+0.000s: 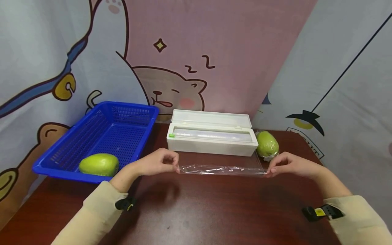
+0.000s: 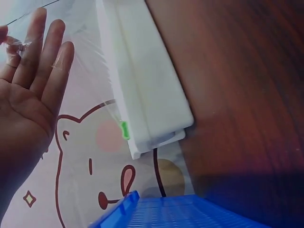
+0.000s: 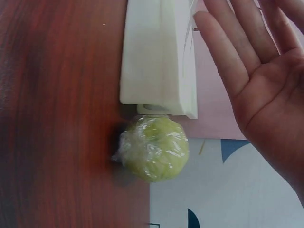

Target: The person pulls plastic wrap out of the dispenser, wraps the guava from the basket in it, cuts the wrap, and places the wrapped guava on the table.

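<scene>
Cling film (image 1: 222, 170) stretches between both hands, its near edge bunched into a narrow band above the table. My left hand (image 1: 159, 161) pinches the left end between thumb and forefinger, and the left wrist view shows film clinging to its fingertips. At the other end, my right hand (image 1: 292, 165) pinches the film's right corner. Behind the film stands a white cling film dispenser (image 1: 212, 148), lid raised, a roll (image 1: 211, 134) inside and a green slider (image 1: 172, 135) at its left. A green fruit wrapped in film (image 3: 159, 152) sits against the dispenser's right end.
A blue plastic basket (image 1: 128, 136) stands on the left, close to my left forearm. One unwrapped green fruit (image 1: 99, 164) lies at its near end. The brown table (image 1: 214, 207) backs onto a printed curtain (image 1: 232, 51).
</scene>
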`<state>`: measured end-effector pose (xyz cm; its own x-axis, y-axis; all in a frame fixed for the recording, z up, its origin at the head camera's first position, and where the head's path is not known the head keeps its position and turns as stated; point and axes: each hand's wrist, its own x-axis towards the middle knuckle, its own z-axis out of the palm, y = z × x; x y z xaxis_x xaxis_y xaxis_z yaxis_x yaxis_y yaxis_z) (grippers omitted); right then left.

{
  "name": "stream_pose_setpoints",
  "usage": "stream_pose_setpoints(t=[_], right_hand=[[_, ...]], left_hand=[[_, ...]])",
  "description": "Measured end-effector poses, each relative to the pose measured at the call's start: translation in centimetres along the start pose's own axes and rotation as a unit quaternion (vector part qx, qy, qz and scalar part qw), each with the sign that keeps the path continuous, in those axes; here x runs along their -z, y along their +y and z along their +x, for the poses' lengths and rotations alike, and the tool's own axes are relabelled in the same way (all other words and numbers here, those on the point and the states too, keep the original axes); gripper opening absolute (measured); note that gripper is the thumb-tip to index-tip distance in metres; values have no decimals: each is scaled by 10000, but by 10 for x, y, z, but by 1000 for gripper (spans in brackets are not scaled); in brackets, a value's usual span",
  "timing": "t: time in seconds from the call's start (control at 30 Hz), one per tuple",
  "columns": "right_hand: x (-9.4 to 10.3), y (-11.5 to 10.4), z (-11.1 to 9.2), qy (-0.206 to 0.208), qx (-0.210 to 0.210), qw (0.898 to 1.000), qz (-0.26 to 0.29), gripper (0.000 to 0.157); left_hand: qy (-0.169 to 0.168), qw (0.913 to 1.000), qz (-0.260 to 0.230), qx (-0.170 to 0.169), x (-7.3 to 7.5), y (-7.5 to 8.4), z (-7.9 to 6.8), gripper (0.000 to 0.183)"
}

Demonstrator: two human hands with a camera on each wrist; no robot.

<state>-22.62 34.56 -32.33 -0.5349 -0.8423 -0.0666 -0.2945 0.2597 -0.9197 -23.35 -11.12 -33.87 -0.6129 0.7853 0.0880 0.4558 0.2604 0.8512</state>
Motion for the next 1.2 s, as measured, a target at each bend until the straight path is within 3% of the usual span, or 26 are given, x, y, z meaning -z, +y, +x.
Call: stream_pose_setpoints(t=[0.17, 0.37, 0.53, 0.83, 1.2], right_hand=[[-8, 12, 3, -179, -318, 9992, -137, 22], [-21, 20, 6, -101, -753, 9954, -578, 16], [-32, 28, 10, 36, -875, 9897, -1133, 19], [-46, 42, 6, 252, -1065, 9843, -1383, 20], [-65, 42, 13, 292, -1351, 9533, -2685, 8]], left_hand=[[-105, 9995, 308, -48, -7, -9, -2, 16], [-331, 9980, 542, 65, -14, -18, -4, 17], [-466, 9966, 665, 163, -19, -28, -9, 15], [-608, 9912, 1160, 195, -26, -38, -10, 20], [-252, 9879, 1505, 273, -36, -48, -6, 30]])
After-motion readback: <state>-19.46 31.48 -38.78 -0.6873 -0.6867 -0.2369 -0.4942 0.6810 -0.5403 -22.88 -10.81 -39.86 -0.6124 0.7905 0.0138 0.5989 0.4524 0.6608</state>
